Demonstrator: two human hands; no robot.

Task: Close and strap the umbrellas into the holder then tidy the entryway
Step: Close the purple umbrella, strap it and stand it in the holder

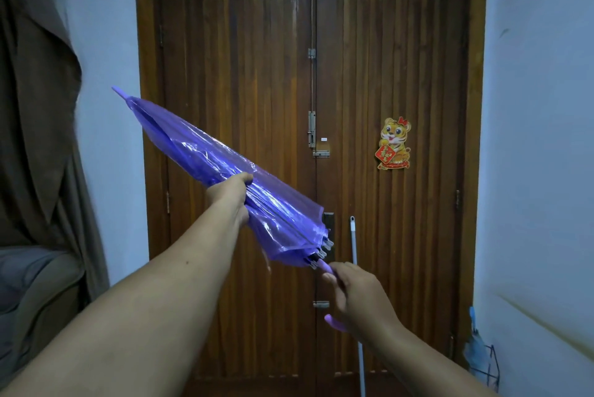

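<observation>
A person is holding a folded purple umbrella slantwise in both hands before a closed wooden door.

The double wooden door (pixel 308 155) is filling the middle of the view, with a brown curtain (pixel 35 113) hanging at the left and pale walls running off on both sides. The purple umbrella (pixel 225 171) is lying across the door's left leaf, its canopy gathered but loose, its tip pointing up and left and its handle pointing down and right. The left hand (pixel 233 195) is wrapping around the middle of the canopy, fingers curled over the plastic. The right hand (pixel 356 293) is closing around the purple handle just below the rib ends. A thin white pole (pixel 356 284) is leaning upright against the right leaf behind that hand. A wire holder (pixel 487 371) is standing at the right wall with a blue item in it. A tiger sticker (pixel 394 143) is sitting on the right leaf.
</observation>
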